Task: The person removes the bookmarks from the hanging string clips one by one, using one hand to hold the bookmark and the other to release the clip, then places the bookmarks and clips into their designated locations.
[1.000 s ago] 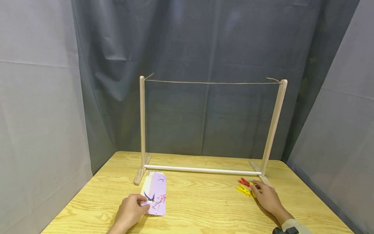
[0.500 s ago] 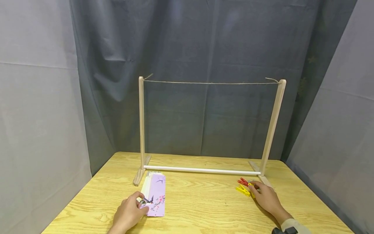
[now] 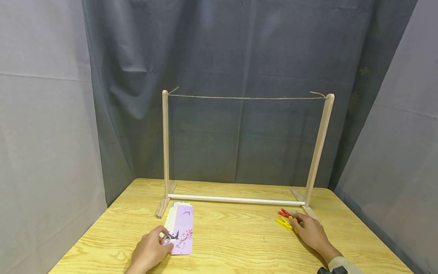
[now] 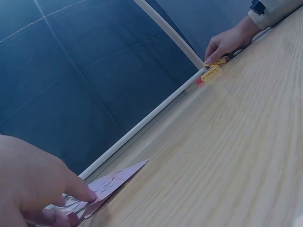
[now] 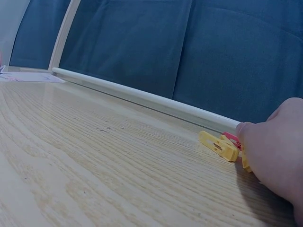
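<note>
My left hand (image 3: 149, 251) pinches the left edge of a lilac bookmark (image 3: 184, 220) printed with swallows and pink blossoms. In the left wrist view the bookmark slants, its pinched side between thumb and fingers. Paler bookmarks (image 3: 170, 217) lie partly under it. Over on the right, my right hand (image 3: 311, 232) pinches a yellow clothespin (image 4: 218, 62) low at the tabletop, mostly covered by the fingers in the head view. Just left of those fingers lie another yellow clothespin (image 3: 283, 223) and a red clothespin (image 3: 283, 213). A bit of light blue plastic (image 3: 295, 212) shows behind them.
A wooden stand rises behind both hands, with a left post (image 3: 165, 144), a right post (image 3: 319, 152) and a white bottom rod (image 3: 236, 199). Twine (image 3: 246, 97) stretches between the post tops. Grey curtains (image 3: 205, 144) surround the wood-grain table (image 3: 232, 243).
The left fingers have shifted slightly at the bookmark's edge and cover more of the swallow. The right thumb and the yellow clothespin have moved a little left. The whole head view has shifted slightly.
</note>
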The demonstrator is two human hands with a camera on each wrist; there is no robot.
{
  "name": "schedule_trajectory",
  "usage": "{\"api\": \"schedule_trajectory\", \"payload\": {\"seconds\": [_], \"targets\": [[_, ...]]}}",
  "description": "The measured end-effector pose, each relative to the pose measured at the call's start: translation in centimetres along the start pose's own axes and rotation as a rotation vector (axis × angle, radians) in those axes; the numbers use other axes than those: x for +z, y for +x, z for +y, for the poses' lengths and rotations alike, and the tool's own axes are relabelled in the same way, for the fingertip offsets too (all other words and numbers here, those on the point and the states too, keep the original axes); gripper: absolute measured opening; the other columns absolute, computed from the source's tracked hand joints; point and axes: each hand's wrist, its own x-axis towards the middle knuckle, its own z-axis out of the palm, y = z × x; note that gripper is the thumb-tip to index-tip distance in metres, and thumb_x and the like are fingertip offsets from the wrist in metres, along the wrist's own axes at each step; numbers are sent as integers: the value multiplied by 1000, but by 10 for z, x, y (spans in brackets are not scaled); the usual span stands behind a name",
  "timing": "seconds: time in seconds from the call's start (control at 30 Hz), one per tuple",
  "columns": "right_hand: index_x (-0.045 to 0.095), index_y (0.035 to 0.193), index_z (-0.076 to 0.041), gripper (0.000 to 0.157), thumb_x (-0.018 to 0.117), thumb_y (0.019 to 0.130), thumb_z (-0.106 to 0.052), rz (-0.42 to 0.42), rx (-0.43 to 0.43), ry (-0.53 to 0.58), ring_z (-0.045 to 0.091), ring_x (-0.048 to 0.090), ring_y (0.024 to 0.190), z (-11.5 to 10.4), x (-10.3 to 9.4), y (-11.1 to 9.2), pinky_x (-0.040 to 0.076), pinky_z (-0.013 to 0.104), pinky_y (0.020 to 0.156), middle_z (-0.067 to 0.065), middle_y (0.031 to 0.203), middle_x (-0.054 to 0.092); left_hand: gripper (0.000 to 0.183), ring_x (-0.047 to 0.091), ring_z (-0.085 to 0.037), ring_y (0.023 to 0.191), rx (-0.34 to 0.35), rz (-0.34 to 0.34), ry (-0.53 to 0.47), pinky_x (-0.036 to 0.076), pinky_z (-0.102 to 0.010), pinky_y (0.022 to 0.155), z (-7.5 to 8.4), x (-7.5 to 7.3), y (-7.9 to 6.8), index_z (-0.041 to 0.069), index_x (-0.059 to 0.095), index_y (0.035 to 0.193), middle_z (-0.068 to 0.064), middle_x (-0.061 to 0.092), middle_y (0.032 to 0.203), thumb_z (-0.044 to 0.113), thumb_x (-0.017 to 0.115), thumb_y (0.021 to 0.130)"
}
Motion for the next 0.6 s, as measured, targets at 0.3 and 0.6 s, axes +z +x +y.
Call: {"api": "schedule_trajectory", "payload": {"seconds": [0.3,0.6], "targets": [[71,125,-1,44,67,102,-38,-1,-6,-15,38,67,103,3,2,1,52,62,86,12,111,72,38,46,-16,58,26,-12,-9,36,-33,51,-4,0,1,10,68,112,4,53,73,20,82,78],[71,125,0,45,66,102,-39,0,-15,-25,39,67,104,2,2,1,51,63,87,13,112,72,37,46,-16,58,28,-10,-9,37,-33,52,-6,-1,3,10,68,111,4,53,72,19,84,78]]}}
